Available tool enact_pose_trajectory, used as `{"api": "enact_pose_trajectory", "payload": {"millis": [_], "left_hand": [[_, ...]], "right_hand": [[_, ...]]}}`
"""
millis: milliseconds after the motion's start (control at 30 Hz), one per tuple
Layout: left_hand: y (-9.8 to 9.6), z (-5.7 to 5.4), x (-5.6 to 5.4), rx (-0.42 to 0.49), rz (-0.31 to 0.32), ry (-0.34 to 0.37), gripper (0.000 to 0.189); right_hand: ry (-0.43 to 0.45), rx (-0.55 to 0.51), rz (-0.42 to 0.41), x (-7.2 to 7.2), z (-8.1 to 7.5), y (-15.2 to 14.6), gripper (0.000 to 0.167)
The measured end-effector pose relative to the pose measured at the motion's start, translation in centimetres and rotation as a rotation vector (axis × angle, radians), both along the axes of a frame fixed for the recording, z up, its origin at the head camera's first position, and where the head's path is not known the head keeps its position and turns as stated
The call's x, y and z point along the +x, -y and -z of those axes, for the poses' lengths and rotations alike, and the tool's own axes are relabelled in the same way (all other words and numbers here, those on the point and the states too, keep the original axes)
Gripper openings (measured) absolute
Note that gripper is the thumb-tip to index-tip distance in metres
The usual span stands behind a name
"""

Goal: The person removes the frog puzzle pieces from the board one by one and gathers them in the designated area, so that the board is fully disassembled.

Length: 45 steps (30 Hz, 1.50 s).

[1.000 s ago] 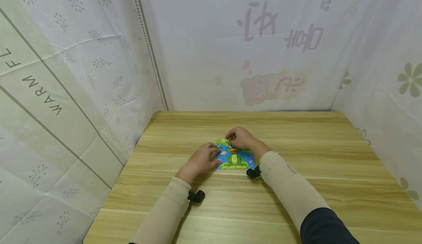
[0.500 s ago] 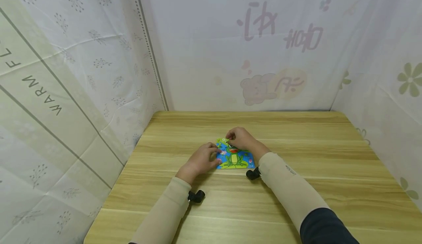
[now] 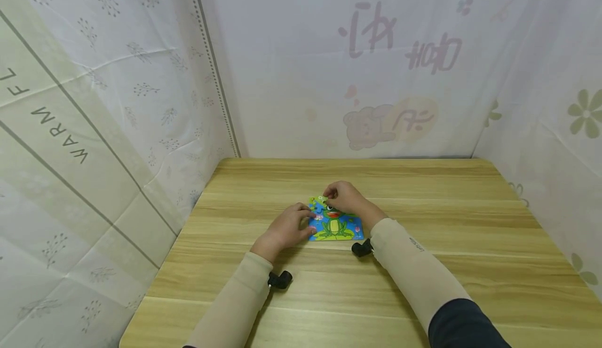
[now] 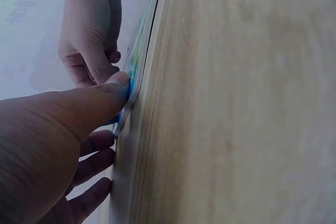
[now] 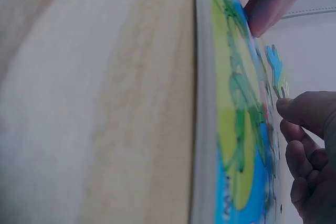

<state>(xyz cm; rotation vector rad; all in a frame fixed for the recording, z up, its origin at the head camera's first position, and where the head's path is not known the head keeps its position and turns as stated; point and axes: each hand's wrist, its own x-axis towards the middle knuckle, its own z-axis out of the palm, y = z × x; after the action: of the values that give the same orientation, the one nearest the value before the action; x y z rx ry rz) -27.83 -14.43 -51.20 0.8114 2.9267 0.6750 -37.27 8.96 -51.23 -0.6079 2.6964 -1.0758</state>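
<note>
A small frog jigsaw puzzle (image 3: 334,226) lies flat on the table, green and blue with a red-mouthed frog. My left hand (image 3: 287,225) is at its left edge. In the left wrist view the thumb (image 4: 118,85) rests on the board's edge, the other fingers spread beside it at the table. Over the puzzle's far part, my right hand (image 3: 345,197) pinches a blue and green puzzle piece (image 5: 276,69) between thumb and fingertips. That piece stands tilted above the board in the right wrist view. The hand covers part of the frog's head.
A wood-grain table (image 3: 404,296) carries the puzzle. Printed white curtains (image 3: 282,66) hang behind it and on both sides. Small black cameras (image 3: 280,280) stick out from both wrists.
My right hand shifts only very slightly, and the piece at the puzzle's upper left sits at a slightly different angle. My left hand keeps its place.
</note>
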Motion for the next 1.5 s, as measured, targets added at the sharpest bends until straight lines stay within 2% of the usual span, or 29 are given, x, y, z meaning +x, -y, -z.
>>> {"api": "enact_pose_trajectory", "payload": {"millis": [267,467,867,1167,1500], "left_hand": [[0.1,-0.3,0.1,0.000,0.000,0.015,0.048],[0.1,-0.2,0.0,-0.007,-0.001,0.000,0.051],[0.0,-0.1,-0.2,-0.028,-0.015,0.017,0.054],[0.0,0.1,-0.1,-0.034,-0.031,0.031,0.054],[-0.3,0.0,0.2,-0.013,-0.021,0.025,0.052]], "right_hand": [[-0.012,-0.054,0.017,0.2,-0.3,-0.7,0.013],[-0.018,-0.087,0.042,0.5,0.0,-1.3,0.010],[-0.016,-0.150,0.093,1.7,-0.7,-3.8,0.012],[-0.014,-0.164,0.133,2.2,-0.6,-5.8,0.012],[-0.022,-0.160,0.178,2.6,-0.3,-8.2,0.013]]}}
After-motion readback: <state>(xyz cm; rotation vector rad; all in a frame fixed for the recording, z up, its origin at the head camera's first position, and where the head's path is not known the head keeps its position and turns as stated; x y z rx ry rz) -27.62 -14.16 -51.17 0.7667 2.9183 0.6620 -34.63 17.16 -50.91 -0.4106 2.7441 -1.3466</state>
